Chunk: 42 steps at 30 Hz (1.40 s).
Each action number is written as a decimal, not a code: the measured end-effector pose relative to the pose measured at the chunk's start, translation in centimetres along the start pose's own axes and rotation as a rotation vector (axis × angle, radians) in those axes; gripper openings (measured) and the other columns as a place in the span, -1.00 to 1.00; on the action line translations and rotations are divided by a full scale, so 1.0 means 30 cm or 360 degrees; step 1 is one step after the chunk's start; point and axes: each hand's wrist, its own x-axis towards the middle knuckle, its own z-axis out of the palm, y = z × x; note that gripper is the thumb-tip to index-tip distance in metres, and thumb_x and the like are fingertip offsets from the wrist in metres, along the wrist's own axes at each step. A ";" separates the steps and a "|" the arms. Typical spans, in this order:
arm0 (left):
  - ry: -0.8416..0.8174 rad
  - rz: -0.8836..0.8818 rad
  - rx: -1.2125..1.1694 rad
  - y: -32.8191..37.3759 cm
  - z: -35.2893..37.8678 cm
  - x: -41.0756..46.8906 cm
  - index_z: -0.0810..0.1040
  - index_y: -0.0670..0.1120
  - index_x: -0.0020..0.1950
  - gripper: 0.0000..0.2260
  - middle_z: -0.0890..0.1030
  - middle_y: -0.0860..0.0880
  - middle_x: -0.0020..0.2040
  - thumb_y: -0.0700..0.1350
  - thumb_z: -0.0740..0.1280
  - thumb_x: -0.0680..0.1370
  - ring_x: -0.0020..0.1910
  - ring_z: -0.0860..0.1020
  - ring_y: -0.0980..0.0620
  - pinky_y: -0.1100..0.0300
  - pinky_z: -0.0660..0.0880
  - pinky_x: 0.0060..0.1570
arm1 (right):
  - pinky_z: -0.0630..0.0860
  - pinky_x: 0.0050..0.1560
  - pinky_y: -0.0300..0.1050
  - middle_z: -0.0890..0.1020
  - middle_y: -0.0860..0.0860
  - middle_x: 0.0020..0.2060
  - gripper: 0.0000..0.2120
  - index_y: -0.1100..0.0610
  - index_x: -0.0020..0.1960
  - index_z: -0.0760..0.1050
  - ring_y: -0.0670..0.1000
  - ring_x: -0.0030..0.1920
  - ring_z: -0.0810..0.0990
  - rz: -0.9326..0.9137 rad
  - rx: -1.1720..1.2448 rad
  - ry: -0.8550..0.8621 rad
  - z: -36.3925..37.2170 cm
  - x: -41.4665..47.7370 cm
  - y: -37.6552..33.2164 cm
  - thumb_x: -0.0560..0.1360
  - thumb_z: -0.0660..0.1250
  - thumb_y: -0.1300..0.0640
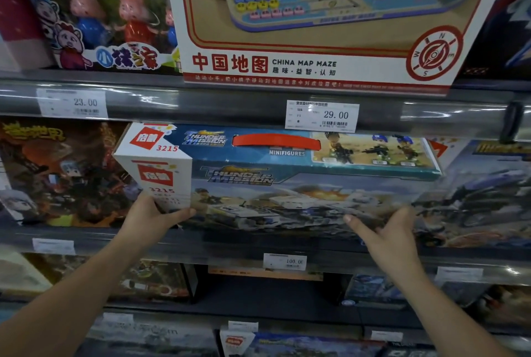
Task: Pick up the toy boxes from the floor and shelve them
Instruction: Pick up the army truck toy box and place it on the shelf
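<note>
A long Thunder Mission toy box [287, 181] with a red carry handle on top and a tank picture on its front sits tilted in the middle shelf bay. My left hand [152, 219] grips its lower left corner, thumb on the white end panel. Along the lower right front edge rests my right hand [385, 230], fingers spread against the box. The box's right end is tucked behind the neighbouring box.
A China Map Maze box [316, 40] stands on the shelf above, beside a pig-figure toy box [94, 18]. Dark toy boxes flank the bay on the left [57, 175] and right [482, 198]. Price tags [321, 115] line the shelf rails. More boxes fill the lower shelves.
</note>
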 end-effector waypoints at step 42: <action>0.0065 0.0213 0.0200 0.012 0.011 0.006 0.50 -0.01 0.18 -0.59 0.61 0.06 0.09 -0.11 0.55 0.41 0.09 0.55 0.03 0.08 0.49 0.10 | 0.34 0.34 0.10 0.36 0.25 0.23 -0.39 0.21 0.27 0.41 0.20 0.27 0.33 -0.1042 -0.0340 0.0988 -0.092 -0.094 -0.343 0.37 0.53 -0.07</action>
